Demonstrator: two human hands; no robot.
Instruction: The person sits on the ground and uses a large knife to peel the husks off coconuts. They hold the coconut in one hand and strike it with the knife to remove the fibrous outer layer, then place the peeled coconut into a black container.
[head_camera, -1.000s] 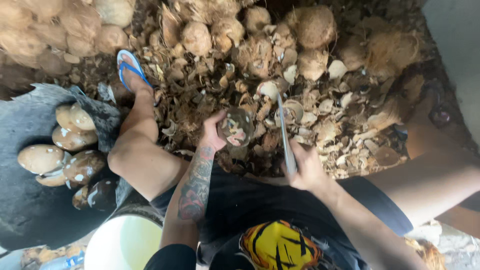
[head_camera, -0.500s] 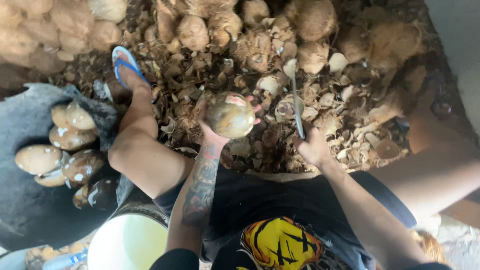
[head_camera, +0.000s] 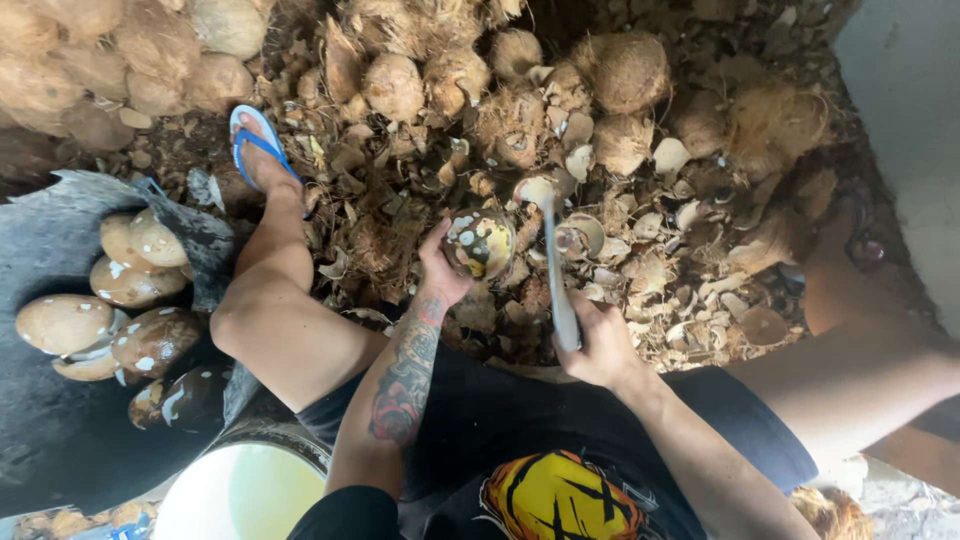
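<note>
My left hand (head_camera: 440, 268) grips a partly peeled coconut (head_camera: 480, 243), dark brown with white patches, held over the heap of shell pieces. In my right hand (head_camera: 598, 345) is a long metal blade (head_camera: 556, 262); its tip reaches up beside the coconut's right side, close to it or touching. I sit with my knees spread. My left foot wears a blue flip-flop (head_camera: 255, 140).
Whole husked coconuts (head_camera: 625, 70) are piled at the top. Broken shell and husk bits (head_camera: 700, 270) litter the ground. Several peeled coconuts (head_camera: 120, 310) lie on a dark sheet (head_camera: 60, 440) at left. A white bucket (head_camera: 240, 495) stands at bottom left.
My left hand has lowered and turned the coconut, showing a darker patchy side. The blade in my right hand has come up alongside it.
</note>
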